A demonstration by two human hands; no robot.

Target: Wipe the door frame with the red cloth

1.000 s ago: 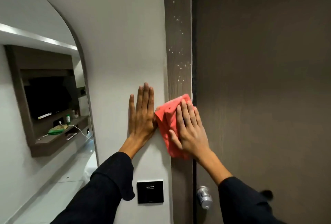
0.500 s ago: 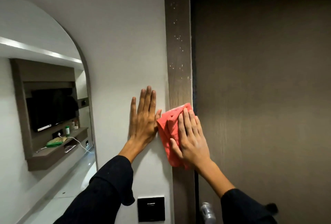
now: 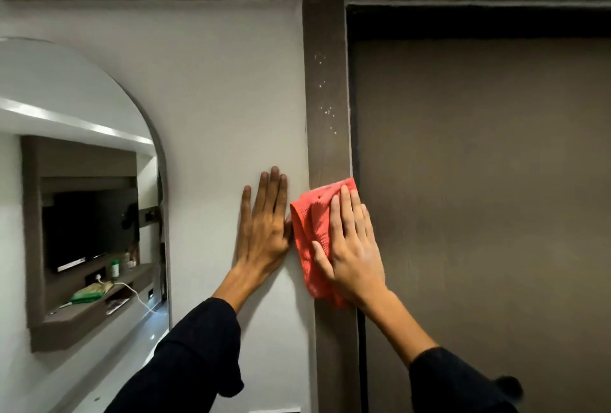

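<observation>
left hand [image 3: 264, 230]: flat on wall [image 3: 215, 115] | right hand [image 3: 350, 254]: fingers straight, pressing red cloth [image 3: 307, 230]

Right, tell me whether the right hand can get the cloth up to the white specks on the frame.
Probably yes. The right hand presses the red cloth flat on the door frame below the white specks, and bare frame lies between.

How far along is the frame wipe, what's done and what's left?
Done: the door frame below the red cloth looks speck-free. In hand: the right hand presses that cloth flat on it. Left: white specks above the cloth, up toward the top.
</observation>
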